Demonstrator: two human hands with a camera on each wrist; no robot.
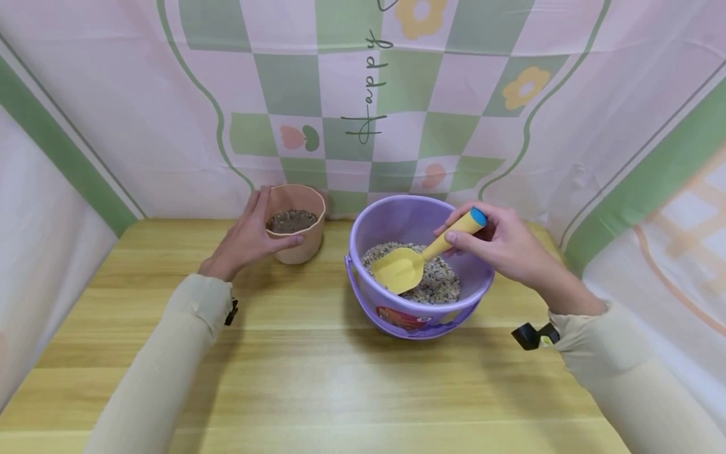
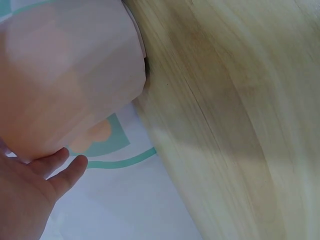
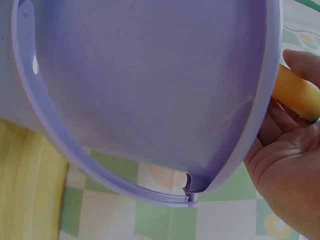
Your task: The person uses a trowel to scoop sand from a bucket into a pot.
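A peach-coloured flower pot [image 1: 297,247] with a wavy rim stands at the back of the table, dark soil-like grains [image 1: 292,221] inside. My left hand [image 1: 245,238] holds it from the left, thumb across the front near the rim and fingers along the far left side; the left wrist view shows fingertips [image 2: 75,170] against its wall. To the right is a purple bucket [image 1: 363,252] partly filled with speckled gravel [image 1: 439,284]. My right hand [image 1: 507,243] grips the handle of a yellow toy shovel [image 1: 399,270], whose scoop is inside the bucket, over the gravel.
The bucket's purple handle [image 3: 95,172] hangs down along its front. A wooden table [image 1: 295,378] lies beneath everything. Behind it hangs a checked cloth [image 1: 351,82] with flowers and lettering, and more cloth flanks both sides.
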